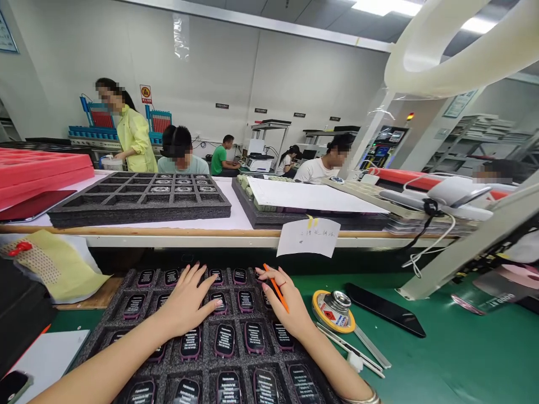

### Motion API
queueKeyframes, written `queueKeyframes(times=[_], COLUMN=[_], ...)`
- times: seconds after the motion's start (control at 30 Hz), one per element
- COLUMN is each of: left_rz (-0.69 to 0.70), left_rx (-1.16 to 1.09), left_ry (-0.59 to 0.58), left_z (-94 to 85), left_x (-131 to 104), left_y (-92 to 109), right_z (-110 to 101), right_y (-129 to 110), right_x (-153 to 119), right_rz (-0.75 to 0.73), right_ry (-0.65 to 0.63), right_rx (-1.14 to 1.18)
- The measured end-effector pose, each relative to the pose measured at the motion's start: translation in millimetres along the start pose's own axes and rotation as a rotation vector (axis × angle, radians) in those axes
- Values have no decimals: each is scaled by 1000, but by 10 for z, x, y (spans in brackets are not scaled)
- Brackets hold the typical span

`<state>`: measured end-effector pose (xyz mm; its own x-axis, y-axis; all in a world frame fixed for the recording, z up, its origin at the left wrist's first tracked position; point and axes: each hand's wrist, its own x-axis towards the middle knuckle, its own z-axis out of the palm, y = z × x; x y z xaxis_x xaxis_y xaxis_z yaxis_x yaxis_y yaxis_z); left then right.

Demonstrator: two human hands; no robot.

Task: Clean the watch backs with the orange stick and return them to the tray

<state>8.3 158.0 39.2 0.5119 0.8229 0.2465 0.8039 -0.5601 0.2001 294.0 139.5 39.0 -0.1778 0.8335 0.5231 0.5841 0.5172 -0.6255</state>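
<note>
Smartwatches with purple cases and glossy black screens (224, 340), lines of small white text lit up on them, are seated in rows in a speckled dark-grey foam tray (208, 342), one to a compartment, and the tray is carried by the green-topped desk (458, 348).

And now to the hands! Over the far part of the tray, left of its middle, the bare left hand (187, 303) is held out, its grip spread wide, fingers pointed at the far edge; watches are partly covered by it, and whether any is touched cannot be told. Across at the far right corner, a slim orange stick (281, 297) is pinched between thumb and fingers in the grip of the bare right hand (291, 300), with watches half hidden underneath.

Just past the tray's right edge, a round yellow-rimmed item with a silvery metal top (332, 308) is set down, thin silvery strips (373, 347) are laid near it, and farther right a flat black phone (385, 308) is placed. Up above, from the front edge of the white-fronted shelf (210, 241), a handwritten white paper note (309, 238) is hung.
</note>
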Motion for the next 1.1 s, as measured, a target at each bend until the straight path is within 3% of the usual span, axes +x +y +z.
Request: queueKeyframes(times=[0.23, 0.87, 1.0, 1.1], left_rz=[-16, 106, 93, 103], left_rx=[-2, 47, 59, 74], left_ry=[-10, 67, 130, 106], left_z=[57, 334, 343, 241], left_x=[-28, -6, -9, -26], left_y=[-124, -433, -406, -290], right_z=[-28, -67, -83, -87], right_y=[-3, -68, -70, -86], right_x=[-70, -66, -54, -81], right_rz=[7, -3, -5, -27], right_ry=[97, 95, 105, 87], right_rx=[-14, -16, -20, 4])
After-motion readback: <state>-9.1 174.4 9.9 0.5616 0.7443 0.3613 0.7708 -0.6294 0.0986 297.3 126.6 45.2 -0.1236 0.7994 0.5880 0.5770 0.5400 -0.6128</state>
